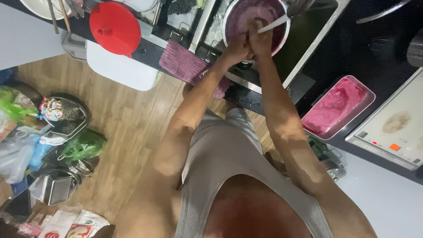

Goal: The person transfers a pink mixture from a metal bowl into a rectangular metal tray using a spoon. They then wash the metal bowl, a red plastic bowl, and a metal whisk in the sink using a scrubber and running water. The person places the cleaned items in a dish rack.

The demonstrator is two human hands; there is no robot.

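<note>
A metal bowl (233, 17) with purple batter stands in the sink area at the top. Both my hands meet at its near rim. My right hand (261, 42) holds a white spatula (274, 23) whose blade reaches into the batter. My left hand (236, 47) is curled against the bowl's rim, touching the right hand. Whether its fingers wrap the rim is hard to tell.
A rectangular tray (365, 93) of pink-magenta batter sits on the black counter at right, beside an induction hob (396, 128). A purple cloth (181, 61) hangs over the counter edge, and a red funnel (115, 27) lies at top left. Bags, pots and packets (57, 145) crowd the wooden floor at left.
</note>
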